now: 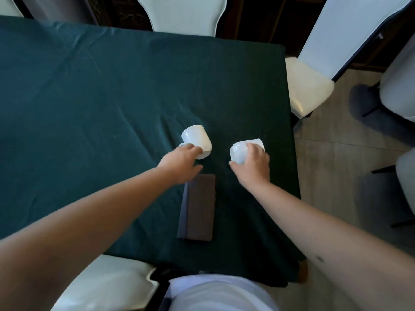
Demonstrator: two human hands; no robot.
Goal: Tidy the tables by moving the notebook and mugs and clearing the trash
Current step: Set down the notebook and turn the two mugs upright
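- Head view: a table under a dark green cloth (89, 97) fills most of the picture, with white chairs (307, 86) drawn up around it and a tiled floor to the right.
- The left hand (179, 163) is closed on the left mug (197, 140), fingers at its handle side. The mug is tilted, its mouth turned down toward the hand; whether it touches the cloth I cannot tell.
- The right hand (252, 166) wraps over the right mug (243, 151) from above, thumb spread out to the left. This mug is tipped too, and looks lifted rather than standing.
- The two mugs sit near each other, apart, above the right part of the table.
- A dark notebook (197, 209) lies closed and flat on the cloth just nearer the person than the hands, its far corner hidden under the left hand.
- No trash shows anywhere on this table.
- Judging from this, the mug-moving step is in hand: both mugs are gripped at once, either being carried or set down.
- The next move calls for bringing each mug upright and lowering it squarely onto the cloth, clear of the notebook, before the fingers let go; the wrinkled cloth may let a tilted mug rock.
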